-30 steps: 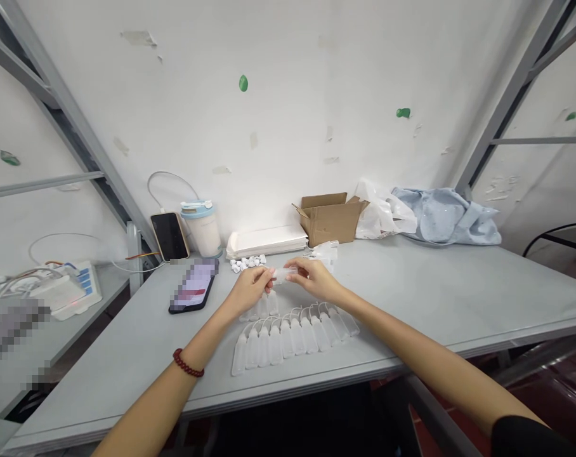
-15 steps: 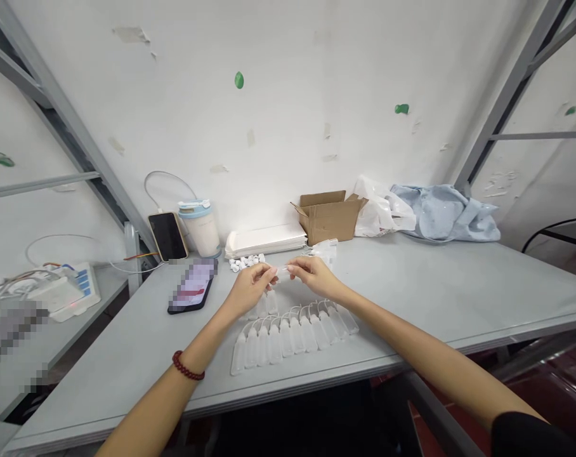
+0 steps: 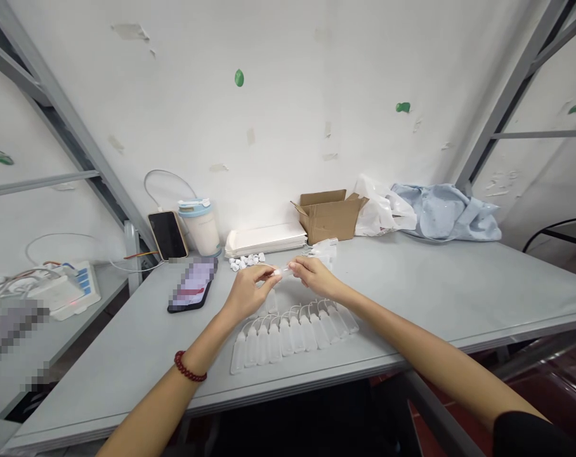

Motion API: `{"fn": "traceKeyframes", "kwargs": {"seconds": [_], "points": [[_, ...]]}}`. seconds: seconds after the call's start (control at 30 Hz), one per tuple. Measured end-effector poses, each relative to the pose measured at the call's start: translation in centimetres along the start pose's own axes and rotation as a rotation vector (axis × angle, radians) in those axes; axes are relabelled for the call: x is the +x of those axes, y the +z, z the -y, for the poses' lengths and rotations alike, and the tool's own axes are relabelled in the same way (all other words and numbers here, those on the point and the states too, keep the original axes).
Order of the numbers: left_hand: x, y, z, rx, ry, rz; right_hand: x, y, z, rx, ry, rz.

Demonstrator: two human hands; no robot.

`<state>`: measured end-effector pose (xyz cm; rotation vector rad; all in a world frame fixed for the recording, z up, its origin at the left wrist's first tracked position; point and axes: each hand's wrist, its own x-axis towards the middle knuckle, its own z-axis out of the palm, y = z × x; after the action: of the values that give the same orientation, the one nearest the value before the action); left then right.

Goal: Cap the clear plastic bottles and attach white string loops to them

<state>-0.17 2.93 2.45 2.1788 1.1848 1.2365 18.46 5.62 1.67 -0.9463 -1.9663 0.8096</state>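
Observation:
My left hand [image 3: 250,289] pinches a small white piece that looks like a cap [image 3: 277,273] between thumb and fingertips. Tip to tip with it, my right hand [image 3: 314,276] has its fingers closed on a small clear plastic piece [image 3: 287,271]. Whether the two pieces are joined I cannot tell. Below the hands, a row of translucent squeeze bottles [image 3: 290,336] with thin curved spouts lies on the table. A few similar bottles [image 3: 271,302] lie partly hidden behind my left hand. Loose small white caps [image 3: 247,261] form a pile just beyond it.
Behind the hands are clear plastic parts [image 3: 325,251], a white flat stack [image 3: 266,240] and an open cardboard box [image 3: 330,216]. A plastic bag [image 3: 380,209] and blue cloth [image 3: 445,212] lie right; a cup [image 3: 201,228] and two phones [image 3: 193,285] stand or lie left.
My left thumb and fingers have shifted on the small piece, and its white end now shows between them. Both hands stay close together at about the same spot.

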Motion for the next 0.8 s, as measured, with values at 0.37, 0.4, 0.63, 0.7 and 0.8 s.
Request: {"fn": "traceKeyframes", "kwargs": {"seconds": [0.37, 0.4, 0.63, 0.7, 0.8], "points": [[0.2, -0.4, -0.4, -0.012, -0.15, 0.189, -0.3, 0.2, 0.5, -0.062, -0.058, -0.006], [0.2, -0.4, -0.5, -0.006, -0.144, 0.194, -0.3, 0.2, 0.4, -0.074, -0.056, -0.003], [-0.1, 0.2, -0.3, 0.237, 0.139, 0.118, 0.0, 0.1, -0.5, -0.063, 0.017, 0.035], [-0.1, 0.3, 0.0, 0.314, 0.24, 0.086, 0.1, 0.2, -0.7, -0.023, 0.037, 0.042], [-0.2, 0.6, 0.5, 0.355, 0.345, 0.069, 0.3, 0.3, -1.1, 0.036, 0.079, 0.041]]}}
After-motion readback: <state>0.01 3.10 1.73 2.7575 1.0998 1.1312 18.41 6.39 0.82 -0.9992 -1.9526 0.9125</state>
